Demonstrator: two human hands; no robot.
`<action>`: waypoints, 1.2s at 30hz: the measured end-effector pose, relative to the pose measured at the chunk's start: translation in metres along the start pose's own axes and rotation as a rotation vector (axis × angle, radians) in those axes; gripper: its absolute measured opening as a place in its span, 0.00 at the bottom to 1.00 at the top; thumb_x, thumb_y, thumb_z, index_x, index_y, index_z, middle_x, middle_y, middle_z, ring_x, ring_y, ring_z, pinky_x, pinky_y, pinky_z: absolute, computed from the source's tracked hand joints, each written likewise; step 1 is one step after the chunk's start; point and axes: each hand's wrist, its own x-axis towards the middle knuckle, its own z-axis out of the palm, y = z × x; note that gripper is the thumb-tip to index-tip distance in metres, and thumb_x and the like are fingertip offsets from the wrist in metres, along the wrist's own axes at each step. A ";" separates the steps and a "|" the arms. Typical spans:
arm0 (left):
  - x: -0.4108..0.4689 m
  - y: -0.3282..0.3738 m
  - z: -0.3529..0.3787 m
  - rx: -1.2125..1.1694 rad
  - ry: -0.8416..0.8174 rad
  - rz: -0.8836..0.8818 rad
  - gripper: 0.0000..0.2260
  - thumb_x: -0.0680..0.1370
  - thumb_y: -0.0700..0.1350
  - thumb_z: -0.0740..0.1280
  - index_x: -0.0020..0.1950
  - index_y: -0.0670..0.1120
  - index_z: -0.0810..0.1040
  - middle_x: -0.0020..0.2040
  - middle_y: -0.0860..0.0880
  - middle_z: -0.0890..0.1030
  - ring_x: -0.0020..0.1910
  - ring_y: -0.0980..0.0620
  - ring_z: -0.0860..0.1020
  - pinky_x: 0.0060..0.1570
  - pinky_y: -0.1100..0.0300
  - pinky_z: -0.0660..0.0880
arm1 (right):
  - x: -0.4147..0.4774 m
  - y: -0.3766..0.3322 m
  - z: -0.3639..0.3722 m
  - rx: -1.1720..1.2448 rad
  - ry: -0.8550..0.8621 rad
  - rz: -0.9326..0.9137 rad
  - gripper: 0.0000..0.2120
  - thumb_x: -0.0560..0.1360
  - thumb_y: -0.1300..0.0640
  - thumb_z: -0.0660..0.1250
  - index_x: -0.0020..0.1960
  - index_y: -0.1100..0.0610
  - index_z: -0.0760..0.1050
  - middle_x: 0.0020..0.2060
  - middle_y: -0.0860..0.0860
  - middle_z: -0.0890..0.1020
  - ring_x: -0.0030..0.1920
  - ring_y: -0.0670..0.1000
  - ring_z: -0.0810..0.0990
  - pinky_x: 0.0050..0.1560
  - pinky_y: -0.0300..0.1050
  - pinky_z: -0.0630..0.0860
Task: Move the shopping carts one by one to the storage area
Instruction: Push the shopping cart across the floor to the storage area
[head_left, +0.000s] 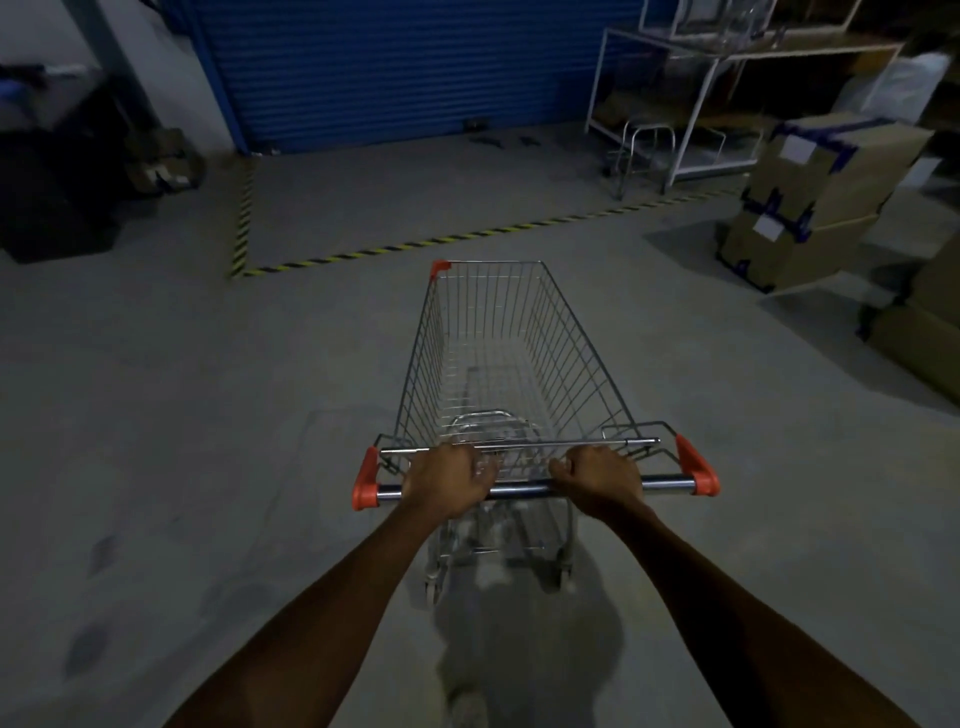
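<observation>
While both arms reach forward, the left hand (448, 480) and the right hand (602, 480) are each closed around the handle bar (524, 488) of one shopping cart (498, 358), whose wire basket is empty and extends straight ahead of the hands. Step in hand, as judged: wheeling this cart toward storage. Ahead of the hands, beyond the cart's nose, a striped floor line (441, 240) marks a bay before a blue shutter (405, 67); stacked boxes (815, 202) stand ahead-right. Next move likely needs a straight push, keeping left of the boxes.
</observation>
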 end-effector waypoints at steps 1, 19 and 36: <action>0.023 -0.003 -0.002 0.011 -0.016 0.009 0.22 0.76 0.66 0.55 0.34 0.50 0.71 0.35 0.50 0.79 0.39 0.47 0.81 0.40 0.57 0.73 | 0.020 -0.001 -0.005 -0.036 -0.035 -0.020 0.19 0.81 0.41 0.55 0.47 0.53 0.78 0.46 0.54 0.81 0.46 0.53 0.79 0.44 0.45 0.70; 0.425 0.004 -0.001 -0.032 0.040 0.066 0.19 0.74 0.63 0.53 0.34 0.51 0.70 0.37 0.47 0.82 0.41 0.44 0.81 0.38 0.57 0.71 | 0.400 0.076 -0.066 -0.038 0.160 0.032 0.26 0.81 0.37 0.52 0.45 0.55 0.78 0.40 0.53 0.81 0.42 0.55 0.81 0.44 0.47 0.73; 0.787 0.071 0.004 0.057 0.001 0.014 0.17 0.79 0.59 0.58 0.37 0.51 0.72 0.36 0.50 0.79 0.38 0.48 0.80 0.36 0.59 0.69 | 0.743 0.196 -0.154 -0.066 0.108 0.041 0.24 0.82 0.40 0.52 0.50 0.56 0.78 0.45 0.55 0.82 0.47 0.56 0.81 0.42 0.45 0.66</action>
